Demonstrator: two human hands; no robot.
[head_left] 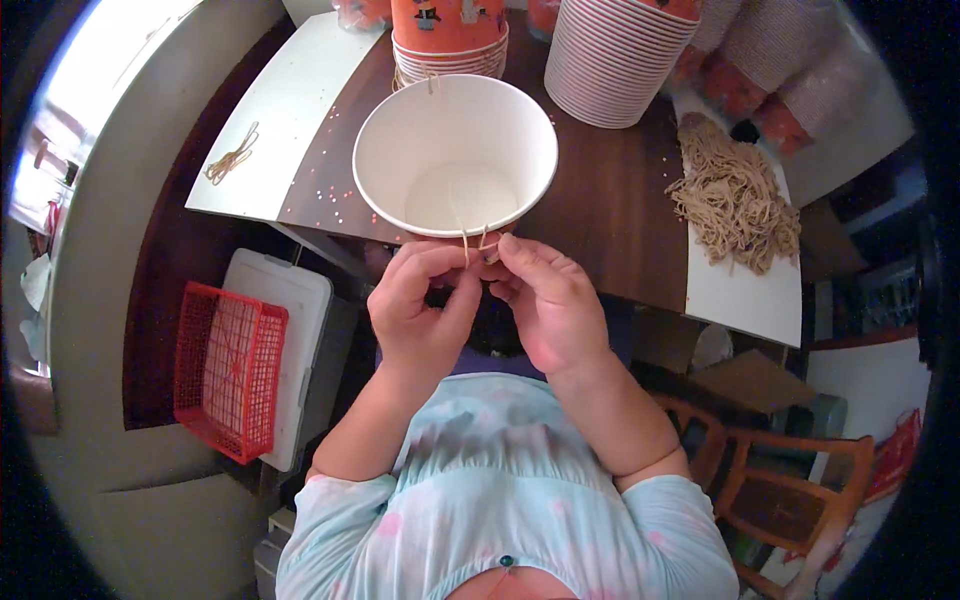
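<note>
A large paper bucket (395,165), white inside, stands at the near edge of the dark table with its mouth tilted toward me. Thin beige cord (465,243) passes through its near rim, and a bit of cord shows at the far rim too. Between thumb and forefinger, my left hand (420,300) pinches the cord just below that near rim. Close beside it, my right hand (555,305) is closed in a pinch on the cord's other part. The fingertips of both hands nearly meet, and they partly hide the cord's ends.
Behind the bucket stand a stack of orange printed buckets (450,22) and a taller nested stack (618,62). A heap of beige cords (735,200) lies at the right, a small cord bundle (232,155) at the left. Below left is a red basket (230,375); a wooden chair (790,440) is lower right.
</note>
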